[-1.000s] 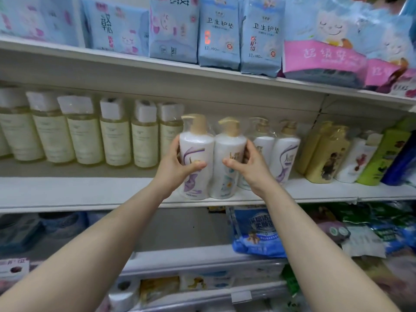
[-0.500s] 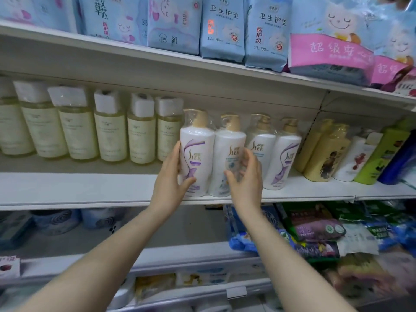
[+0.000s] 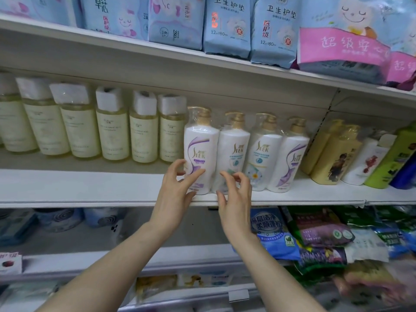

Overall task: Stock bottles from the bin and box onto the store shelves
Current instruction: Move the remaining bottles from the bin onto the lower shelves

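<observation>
A plastic-wrapped twin pack of white pump bottles (image 3: 216,149) with gold pumps stands upright at the front edge of the middle shelf (image 3: 90,188). A second identical twin pack (image 3: 279,154) stands right beside it. My left hand (image 3: 177,190) is just in front of the left bottle's base, fingers spread, thumb and fingertips at most brushing the wrap. My right hand (image 3: 234,199) hovers before the lower part of the right bottle, fingers loosely curled and apart, holding nothing.
Pale yellow bottles (image 3: 112,129) with white caps line the shelf to the left. Yellow, white, green and blue bottles (image 3: 351,154) stand to the right. Blue and pink packets (image 3: 227,25) fill the shelf above. Refill bags (image 3: 315,235) lie on the shelf below.
Both hands gripped the twin pack and set it on the shelf. They have since let go and drawn back and down toward the shelf edge. The pack stands on its own.
</observation>
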